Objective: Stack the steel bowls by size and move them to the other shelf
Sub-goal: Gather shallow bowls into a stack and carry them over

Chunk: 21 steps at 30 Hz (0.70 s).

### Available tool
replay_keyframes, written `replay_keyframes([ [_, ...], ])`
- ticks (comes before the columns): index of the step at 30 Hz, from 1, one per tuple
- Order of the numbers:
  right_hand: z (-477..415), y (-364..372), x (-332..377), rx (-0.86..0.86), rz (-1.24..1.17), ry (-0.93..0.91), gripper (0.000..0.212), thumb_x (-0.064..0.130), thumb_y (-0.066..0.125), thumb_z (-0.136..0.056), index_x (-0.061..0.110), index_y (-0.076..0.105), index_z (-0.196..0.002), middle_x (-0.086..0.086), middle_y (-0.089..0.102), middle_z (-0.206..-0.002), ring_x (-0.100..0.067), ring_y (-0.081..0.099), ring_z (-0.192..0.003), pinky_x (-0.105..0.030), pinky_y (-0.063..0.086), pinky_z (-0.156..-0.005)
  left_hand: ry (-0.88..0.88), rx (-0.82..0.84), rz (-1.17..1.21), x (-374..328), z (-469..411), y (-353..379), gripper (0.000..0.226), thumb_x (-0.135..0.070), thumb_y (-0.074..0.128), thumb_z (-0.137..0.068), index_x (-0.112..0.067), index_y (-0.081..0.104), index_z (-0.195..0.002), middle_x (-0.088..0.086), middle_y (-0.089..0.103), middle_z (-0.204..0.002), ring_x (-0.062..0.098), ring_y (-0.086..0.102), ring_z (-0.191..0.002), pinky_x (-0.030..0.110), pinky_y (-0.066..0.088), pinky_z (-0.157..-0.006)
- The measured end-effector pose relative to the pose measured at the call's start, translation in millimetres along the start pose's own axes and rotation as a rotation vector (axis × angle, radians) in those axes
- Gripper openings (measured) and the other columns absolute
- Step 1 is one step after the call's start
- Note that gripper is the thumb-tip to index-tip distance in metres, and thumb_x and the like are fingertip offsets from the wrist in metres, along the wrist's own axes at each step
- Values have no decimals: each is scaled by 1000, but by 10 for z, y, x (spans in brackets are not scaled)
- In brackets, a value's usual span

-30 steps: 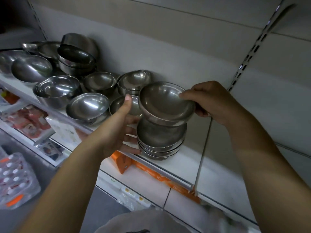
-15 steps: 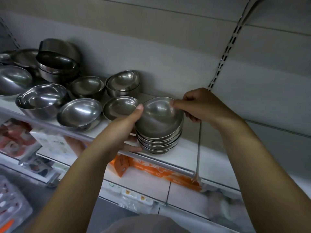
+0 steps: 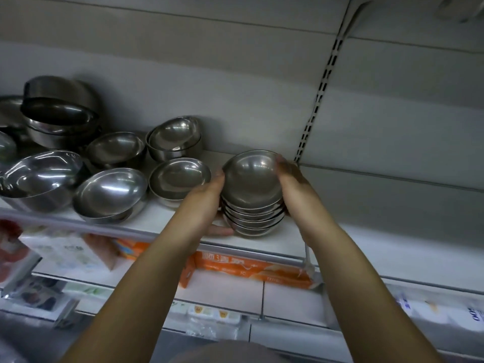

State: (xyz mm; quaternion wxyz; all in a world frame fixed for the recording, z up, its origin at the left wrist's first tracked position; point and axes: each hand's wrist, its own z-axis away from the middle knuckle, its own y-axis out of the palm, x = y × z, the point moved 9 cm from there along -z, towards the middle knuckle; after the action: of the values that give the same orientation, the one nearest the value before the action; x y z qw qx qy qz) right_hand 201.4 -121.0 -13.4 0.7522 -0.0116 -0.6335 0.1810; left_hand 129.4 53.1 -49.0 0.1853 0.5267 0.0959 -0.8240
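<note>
A stack of several small steel bowls [image 3: 252, 195] stands near the right end of the white shelf [image 3: 162, 226]. My left hand [image 3: 207, 203] grips the stack's left side, thumb up by the top rim and fingers curled under its base. Against the right side lies my right hand [image 3: 294, 184], its fingers wrapped round the top bowls. Loose steel bowls [image 3: 110, 192] of larger sizes crowd the shelf to the left.
A slotted upright [image 3: 318, 100] divides the back wall just right of the stack; the shelf beyond it is bare. An orange box [image 3: 251, 268] and packaged goods lie on the lower shelves.
The bowl my right hand held above the stack has been lowered into it. My right hand then shifted from the top rim down to the stack's right side.
</note>
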Motion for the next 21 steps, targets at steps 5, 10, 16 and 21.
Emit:
replay_keyframes([
  [5, -41, -4, -126, -149, -123, 8, 40, 67, 37, -98, 41, 56, -122, 5, 62, -128, -22, 59, -120, -48, 46, -111, 35, -50, -166, -94, -142, 54, 68, -71, 35, -99, -18, 71, -122, 15, 73, -119, 34, 71, -106, 53, 63, -83],
  [10, -50, 7, -69, -230, -206, 23, 46, 69, 54, -90, 39, 61, -124, 6, 65, -130, -21, 62, -118, -49, 48, -109, -26, -13, -84, -123, -146, 133, 68, -70, 35, -102, -15, 67, -128, 15, 72, -119, 35, 72, -101, 51, 66, -66],
  [16, 68, 22, -22, -370, -224, -89, 38, 54, 58, -96, 39, 59, -130, 11, 66, -129, -12, 61, -117, -38, 49, -104, 300, -115, -73, -120, -13, -47, 49, -58, 38, -106, -31, 72, -83, -7, 72, -90, 15, 69, -93, 49, 62, -90],
  [21, 155, 113, 7, -449, -183, -191, 84, 60, 64, -74, 31, 46, -150, 3, 56, -148, -19, 53, -137, -43, 45, -115, 228, -270, -40, 169, 53, -582, 67, -55, 44, -106, -2, 72, -75, 14, 77, -75, 28, 76, -72, 37, 63, -63],
])
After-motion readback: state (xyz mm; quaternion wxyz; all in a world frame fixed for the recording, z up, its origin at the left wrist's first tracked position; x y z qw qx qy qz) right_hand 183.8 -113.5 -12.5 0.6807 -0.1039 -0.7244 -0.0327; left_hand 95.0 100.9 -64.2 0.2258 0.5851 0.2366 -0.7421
